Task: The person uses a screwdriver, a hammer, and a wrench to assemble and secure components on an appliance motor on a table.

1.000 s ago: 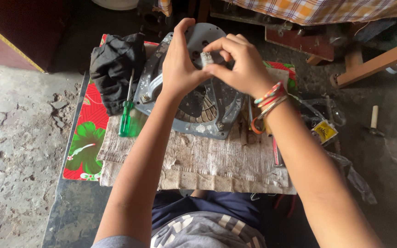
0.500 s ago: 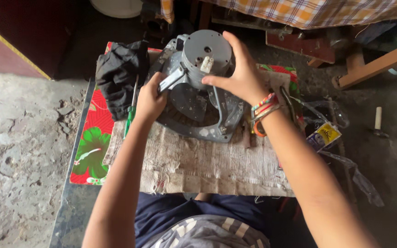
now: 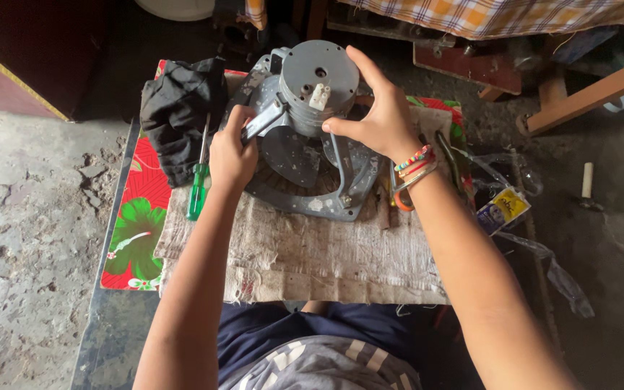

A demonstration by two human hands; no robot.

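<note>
- At the left of the frame I see a black cloth [image 3: 180, 119] bunched at the upper left of the surface [image 3: 102, 339]. A green-handled screwdriver [image 3: 198, 184] lies beside it, long axis running top to bottom, tip toward the cloth.
- My left hand [image 3: 231, 155] sits left of centre. Its grip is closed on a flat grey metal bracket arm [image 3: 263, 121], which slants up and to the right toward the motor.
- The grey fan motor [image 3: 318, 85] stands at upper centre, its round end face toward the camera, a small white terminal block [image 3: 318, 96] on that face. It sits within a grey fan frame [image 3: 312, 198] resting on burlap sacking [image 3: 305, 253].
- My right hand [image 3: 373, 119] is right of the motor. Its grip is wide, fingers [image 3: 364, 71] spread around the housing's right rim, thumb on the lower edge.
- Governing relation: the motor lies between both hands, up and right of the left grip. The right hand is nearer, in contact with the housing.
</note>
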